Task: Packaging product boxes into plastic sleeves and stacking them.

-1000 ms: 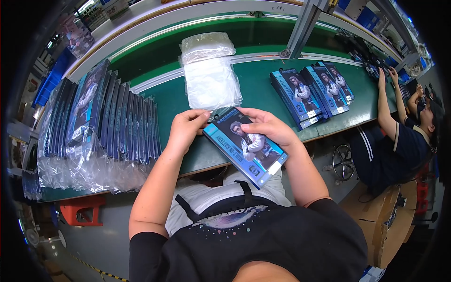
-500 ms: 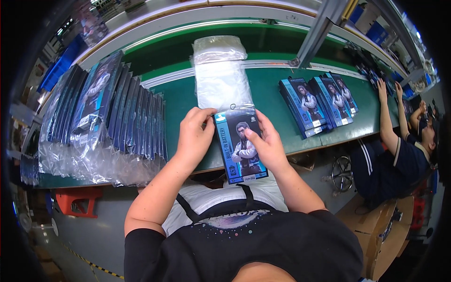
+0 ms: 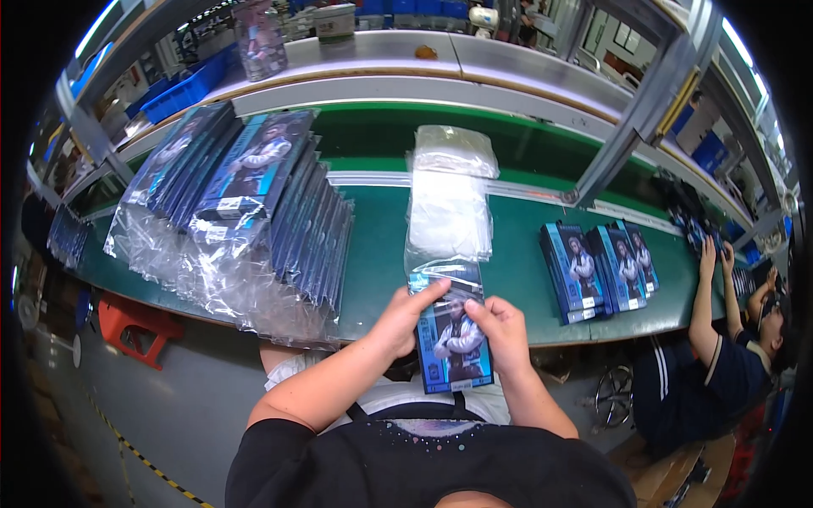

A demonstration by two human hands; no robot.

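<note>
Left hand (image 3: 405, 317) and right hand (image 3: 501, 330) | fingers closed on box (image 3: 451, 339), held over desk (image 3: 381, 254) edge at bag (image 3: 449, 216) mouth | risk: a corner may catch and tear the thin film.

One blue picture box (image 3: 451, 343) held in two hands, three matching boxes (image 3: 603, 269) lying side by side on the green surface (image 3: 377, 245), one stack of clear plastic bags (image 3: 449, 199), one row of bagged boxes (image 3: 254, 212), too many to count, one red stool (image 3: 127, 326)
</note>
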